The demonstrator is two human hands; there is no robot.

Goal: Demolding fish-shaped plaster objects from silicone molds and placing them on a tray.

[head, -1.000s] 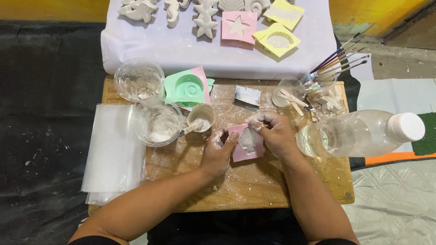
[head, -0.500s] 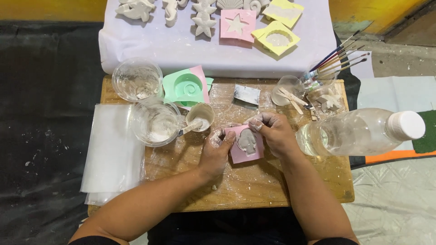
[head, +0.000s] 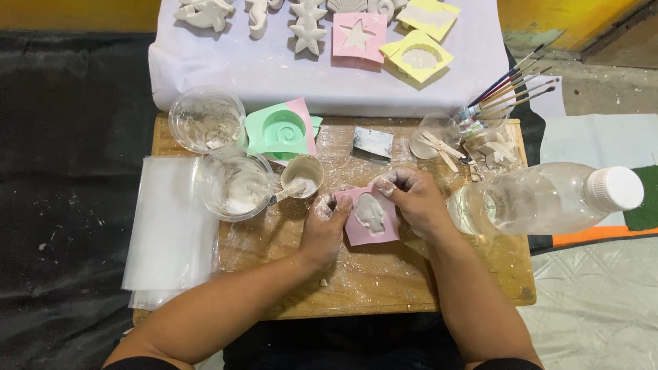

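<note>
Both hands closed on pink mould (head: 371,218) of wet plaster: left hand (head: 324,226) at nine o'clock, right hand (head: 411,199) at two. Likely spilling onto worktop (head: 384,281) if flexed unevenly.

Now laid flatter on the wooden table (head: 384,288), pink mould (head: 369,218) with its grey filling more exposed; right hand (head: 411,199) drawn back to the mould's upper right corner; left hand (head: 325,226) shifted slightly along its left edge.

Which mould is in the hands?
The pink mould filled with white plaster, gripped by left hand and right hand; the other moulds lie untouched farther back.
</note>
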